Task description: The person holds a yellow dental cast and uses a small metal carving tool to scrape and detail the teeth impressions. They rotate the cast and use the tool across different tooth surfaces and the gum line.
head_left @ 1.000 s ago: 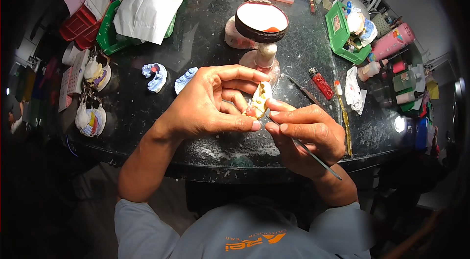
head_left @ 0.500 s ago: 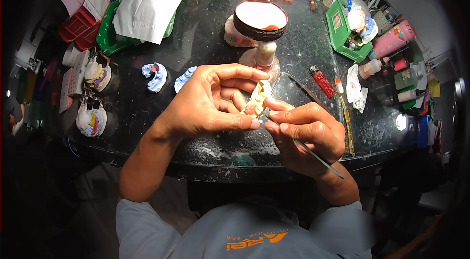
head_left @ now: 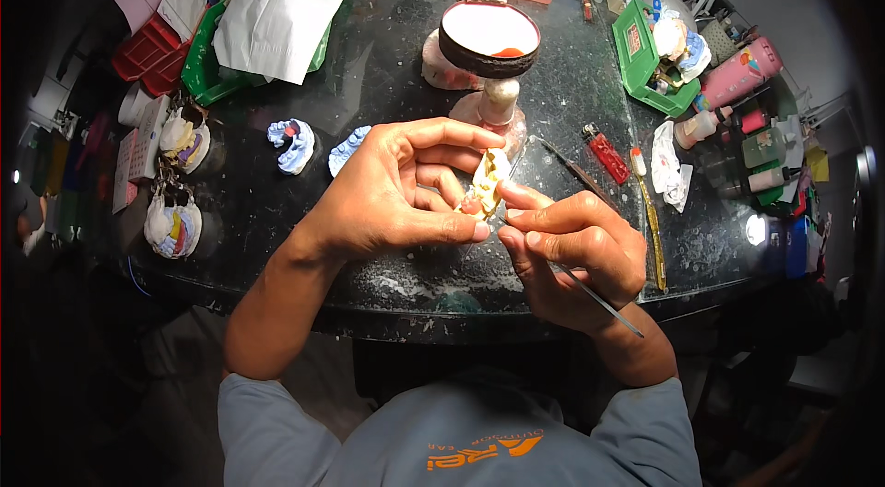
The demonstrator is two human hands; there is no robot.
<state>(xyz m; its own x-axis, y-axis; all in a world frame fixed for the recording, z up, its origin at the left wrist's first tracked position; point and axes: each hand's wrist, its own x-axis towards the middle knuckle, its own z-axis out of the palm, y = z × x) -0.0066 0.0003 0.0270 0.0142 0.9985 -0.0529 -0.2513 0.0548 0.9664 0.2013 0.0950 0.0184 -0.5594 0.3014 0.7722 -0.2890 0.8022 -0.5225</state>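
My left hand [head_left: 387, 187] grips a small pale yellow dental model [head_left: 486, 181] between thumb and fingers, tilted over the bench's front part. A pinkish patch sits on the model's lower end. In my right hand [head_left: 585, 252] a thin metal dental carving tool [head_left: 597, 298] is held like a pen; its shaft slopes down to the right, and its working tip is hidden by my fingers at the model's edge. My right fingertips touch or nearly touch the model. Just behind my left hand lies a blue dental model [head_left: 347, 152], partly covered by it.
Behind my hands stands a round dark-rimmed dish [head_left: 489, 34] on a pedestal. At left are another blue model [head_left: 291, 146] and two mounted dental casts [head_left: 172, 224]. A red lighter [head_left: 606, 155], a dark-bladed knife [head_left: 572, 163] and a yellow-handled brush [head_left: 654, 224] lie right, below a green bin [head_left: 636, 54].
My right hand and the carving tool have shifted very slightly left and up. The dental model has turned a little in my left hand, which stays in place.
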